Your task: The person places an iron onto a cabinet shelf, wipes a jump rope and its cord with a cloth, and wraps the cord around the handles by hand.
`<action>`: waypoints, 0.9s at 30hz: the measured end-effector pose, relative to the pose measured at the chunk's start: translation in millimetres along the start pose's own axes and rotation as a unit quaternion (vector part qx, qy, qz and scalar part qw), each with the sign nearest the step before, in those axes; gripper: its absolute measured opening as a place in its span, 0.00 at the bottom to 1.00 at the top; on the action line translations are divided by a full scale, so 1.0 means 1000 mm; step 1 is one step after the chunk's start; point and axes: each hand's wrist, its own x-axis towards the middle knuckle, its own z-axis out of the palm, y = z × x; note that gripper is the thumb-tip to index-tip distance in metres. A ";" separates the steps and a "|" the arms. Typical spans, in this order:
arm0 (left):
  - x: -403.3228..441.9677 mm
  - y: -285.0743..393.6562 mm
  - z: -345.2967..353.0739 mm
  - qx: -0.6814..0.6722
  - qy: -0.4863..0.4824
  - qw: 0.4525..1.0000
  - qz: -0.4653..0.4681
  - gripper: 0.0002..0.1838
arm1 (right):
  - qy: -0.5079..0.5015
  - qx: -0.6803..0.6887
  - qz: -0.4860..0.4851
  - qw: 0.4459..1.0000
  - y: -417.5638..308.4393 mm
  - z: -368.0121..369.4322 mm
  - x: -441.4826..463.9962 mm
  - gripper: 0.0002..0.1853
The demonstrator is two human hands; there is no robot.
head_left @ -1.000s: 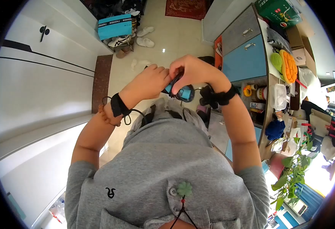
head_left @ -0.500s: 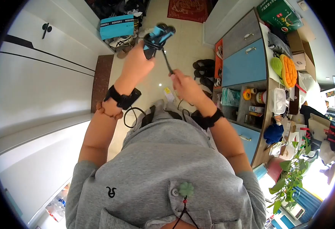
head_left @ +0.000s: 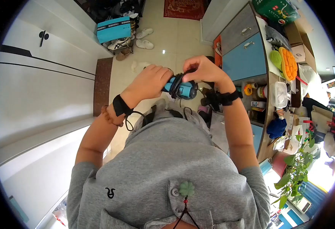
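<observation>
The left hand [head_left: 148, 82] has its fingers wrapped around the left end of a blue and black device [head_left: 186, 91]. The right hand [head_left: 207, 70], just above the device's right end, has its thumb and curled fingers pinched together on a black cord [head_left: 174, 87], which loops around the middle of the device. The device lies sideways between the hands, in front of the person's waist and above the tiled floor [head_left: 163, 38].

Half a second ago, the left hand held the device farther off, towards the shoes, while the right hand pulled the cord out towards the body; now the device is back near the waist and the hands are close together, much as a second ago.

Black straps circle both wrists, and a brown hair tie [head_left: 112, 118] sits behind the left one. Farther out, white shoes [head_left: 144, 44] and a blue box [head_left: 114, 30] are at the far left, with a red mat [head_left: 184, 8] at the far end. A blue and grey cabinet [head_left: 244, 57] stands on the right, and a potted plant [head_left: 294, 168] is at the near right.
</observation>
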 end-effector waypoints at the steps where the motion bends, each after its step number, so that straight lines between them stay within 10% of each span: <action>1: 0.001 0.001 -0.005 0.000 0.032 0.999 0.005 0.24 | 0.018 0.079 -0.011 0.997 0.017 0.000 -0.002 0.18; 5: 0.003 0.010 -0.007 -0.058 0.125 0.990 -0.043 0.27 | 0.105 0.314 -0.031 0.943 0.073 0.019 -0.004 0.14; 12: 0.007 -0.010 0.003 0.038 0.121 0.930 -0.344 0.23 | 0.118 0.032 0.086 0.989 0.096 0.066 -0.024 0.19; 20: -0.016 -0.031 0.047 0.175 -0.069 0.964 -0.190 0.17 | 0.051 -0.428 -0.094 0.898 -0.046 0.077 -0.036 0.17; 27: -0.002 0.006 0.028 0.092 0.024 0.995 0.015 0.15 | 0.081 -0.294 -0.157 0.939 -0.036 -0.003 0.000 0.18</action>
